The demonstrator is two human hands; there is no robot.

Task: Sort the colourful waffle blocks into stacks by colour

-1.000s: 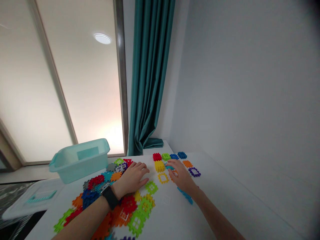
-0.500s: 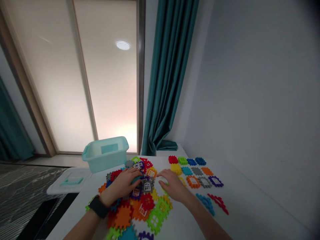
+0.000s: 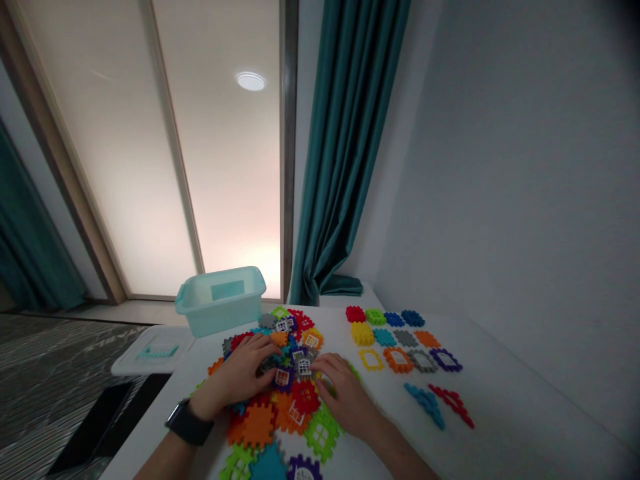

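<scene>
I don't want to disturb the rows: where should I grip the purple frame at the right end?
Probably the right edge of the purple frame, from the right and above: it lies flat with an open middle, so finger and thumb could pinch there, while the grey frame sits close on its left.

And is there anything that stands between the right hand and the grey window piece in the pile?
Nothing visible: the right hand has its fingertips at the right edge of the grey window piece; contact is unclear.

From where I'm standing, I'm making out no readable text, label, brand, number or sign anywhere
</scene>
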